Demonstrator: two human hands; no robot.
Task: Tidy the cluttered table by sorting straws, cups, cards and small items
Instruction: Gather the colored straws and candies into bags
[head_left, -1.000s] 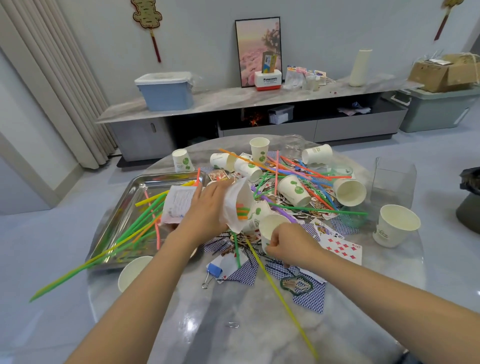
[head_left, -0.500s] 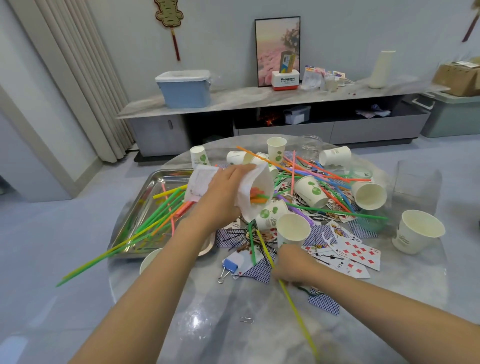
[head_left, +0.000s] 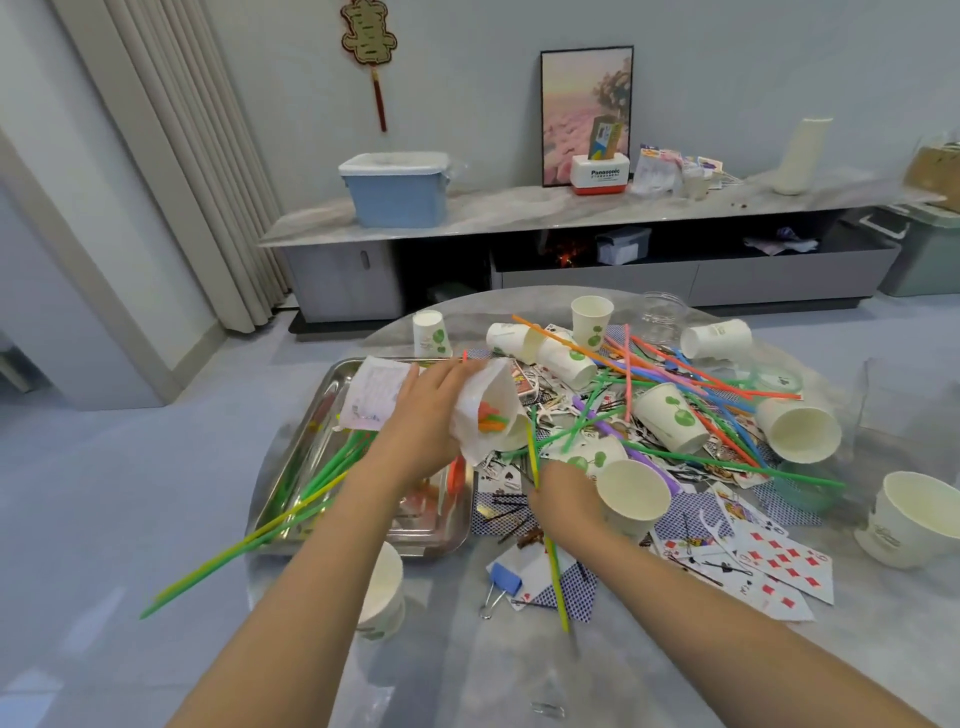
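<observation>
left hand (head_left: 423, 415) grips straw bundle (head_left: 488, 421) at 11 o'clock; right hand (head_left: 563, 501) pinches yellow straw (head_left: 555, 577). swinging it could topple the cup (head_left: 631, 496).

round marble table (head_left: 675, 670), metal tray (head_left: 332, 389), scattered cups (head_left: 670, 418), straws (head_left: 691, 374), cards (head_left: 774, 561)

Yellow-green straw (head_left: 551, 561) slants across cards (head_left: 769, 564); paper cups (head_left: 670, 415) toppled

You get bright, even, soft room light; faint shadows. Glare patches on near table (head_left: 415, 691) and tray (head_left: 332, 384). Wide-angle bending at edges. Right side slightly smeared.
</observation>
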